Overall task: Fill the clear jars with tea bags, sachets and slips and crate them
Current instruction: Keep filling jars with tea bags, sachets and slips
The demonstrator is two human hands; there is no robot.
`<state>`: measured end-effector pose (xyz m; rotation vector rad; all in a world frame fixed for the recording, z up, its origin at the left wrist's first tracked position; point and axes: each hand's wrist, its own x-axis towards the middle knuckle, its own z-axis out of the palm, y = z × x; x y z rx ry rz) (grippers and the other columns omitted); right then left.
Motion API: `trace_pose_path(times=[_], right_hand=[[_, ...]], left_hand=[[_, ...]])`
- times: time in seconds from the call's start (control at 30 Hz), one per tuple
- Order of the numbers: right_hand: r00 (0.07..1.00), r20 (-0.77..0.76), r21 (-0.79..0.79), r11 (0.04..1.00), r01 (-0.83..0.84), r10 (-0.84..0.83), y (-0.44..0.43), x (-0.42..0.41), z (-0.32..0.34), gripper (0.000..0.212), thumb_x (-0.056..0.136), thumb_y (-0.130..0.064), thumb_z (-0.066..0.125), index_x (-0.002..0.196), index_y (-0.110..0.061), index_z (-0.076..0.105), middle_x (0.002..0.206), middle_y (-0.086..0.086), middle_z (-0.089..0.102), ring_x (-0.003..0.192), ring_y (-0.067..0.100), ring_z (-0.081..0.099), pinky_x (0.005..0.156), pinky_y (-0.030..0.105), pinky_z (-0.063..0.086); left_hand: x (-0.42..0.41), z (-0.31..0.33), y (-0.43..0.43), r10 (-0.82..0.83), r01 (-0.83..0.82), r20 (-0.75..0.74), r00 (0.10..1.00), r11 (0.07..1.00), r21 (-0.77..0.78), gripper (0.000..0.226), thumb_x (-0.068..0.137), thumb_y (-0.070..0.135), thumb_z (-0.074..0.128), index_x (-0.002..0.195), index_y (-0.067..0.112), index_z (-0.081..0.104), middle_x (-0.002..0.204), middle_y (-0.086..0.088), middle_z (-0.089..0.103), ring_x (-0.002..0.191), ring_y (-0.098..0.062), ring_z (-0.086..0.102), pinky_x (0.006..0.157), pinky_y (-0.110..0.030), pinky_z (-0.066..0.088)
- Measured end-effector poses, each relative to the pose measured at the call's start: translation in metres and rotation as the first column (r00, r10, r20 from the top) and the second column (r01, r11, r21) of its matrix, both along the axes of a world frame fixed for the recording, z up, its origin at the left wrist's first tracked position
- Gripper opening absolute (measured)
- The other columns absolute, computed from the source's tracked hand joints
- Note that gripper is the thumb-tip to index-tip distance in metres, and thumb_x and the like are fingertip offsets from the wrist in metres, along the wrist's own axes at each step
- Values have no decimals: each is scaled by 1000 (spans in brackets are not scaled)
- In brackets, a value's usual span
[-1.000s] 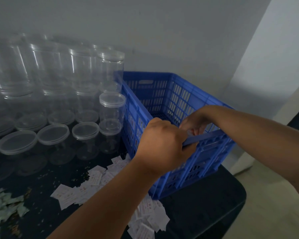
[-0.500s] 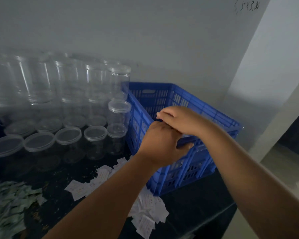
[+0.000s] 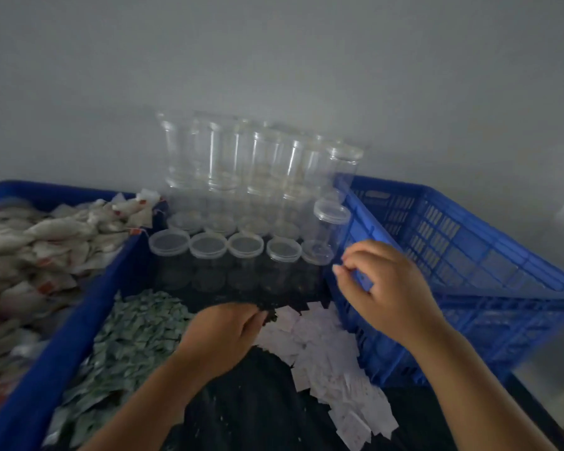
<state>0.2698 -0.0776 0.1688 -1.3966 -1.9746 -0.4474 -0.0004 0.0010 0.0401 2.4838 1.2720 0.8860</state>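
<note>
On dark tabletop [image 3: 258, 405], clear plastic jars [image 3: 208, 252] upright, left hand [image 3: 222, 333] curled on white paper slips [image 3: 323, 346], right hand [image 3: 385, 288] half-curled at blue plastic crate [image 3: 469, 304] corner, grips unclear

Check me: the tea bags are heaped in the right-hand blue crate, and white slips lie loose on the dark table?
Wrong crate: the head view shows the tea bags heaped in the left-hand blue crate. White slips do lie loose on the dark table.
</note>
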Motion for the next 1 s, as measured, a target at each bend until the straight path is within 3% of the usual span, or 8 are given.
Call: trace_pose_path(times=[0.07,0.13,0.17,0.27,0.4,0.63,0.8,1.0], right_hand=[[995,87,-240,969,58,-39,20,-25,-12,33,101,-56,60,110,-26,71,159,0,47,145,19,44,107,35,47],[991,81,-404,906,127,-103,44,-37,-17,51,98,-61,65,142,-37,56,176,-8,7,163,19,9,120,40,30],[989,39,-430,891,144,-141,58,-41,-18,60,98,-61,67,151,-39,48,177,-9,0,164,21,4,124,45,28],[954,-82,-392,890,234,-288,100,-43,-11,69,99,-54,70,158,-30,43,177,5,8,164,31,8,127,54,28],[884,-120,-406,835,371,-452,148,-31,5,71,99,-54,70,157,-20,45,169,18,29,158,39,24,126,50,27],[808,31,-444,716,538,-588,181,-18,7,76,95,-64,72,149,-14,53,148,15,55,131,38,60,90,43,54],[812,-149,-301,808,507,-565,170,-21,-4,54,97,-48,77,138,-15,64,140,11,60,112,31,68,72,35,49],[836,-265,-213,875,435,-480,147,-15,-12,71,89,-48,79,150,-23,53,147,9,53,125,30,60,83,38,48]], left_hand=[[-37,-45,-9,65,-75,-50,997,970,-231,32,109,52,47,85,37,63,77,14,63,72,-6,61,60,-19,44],[-58,-78,-16,88,-58,66,994,931,-361,14,108,49,56,101,45,68,93,21,68,85,0,65,74,-19,52],[-64,-86,-15,91,-34,133,987,925,-379,10,106,47,60,102,47,69,96,22,68,88,-1,66,76,-21,54],[-67,-87,-8,92,18,227,970,898,-439,14,102,57,61,101,46,70,105,29,66,90,-3,66,75,-24,56],[-67,-93,-7,57,56,256,965,909,-412,31,88,74,60,93,44,70,97,22,67,82,-9,66,67,-20,53],[-70,-96,-4,53,58,272,961,922,-383,42,87,76,60,79,36,70,89,20,67,78,-8,65,64,-19,49],[-71,-95,-5,50,46,254,966,933,-358,44,86,78,58,75,37,69,90,23,66,78,-7,65,64,-17,47],[-72,-97,-8,48,36,255,966,948,-315,46,87,82,57,77,38,68,91,23,66,80,-8,66,64,-18,50]])
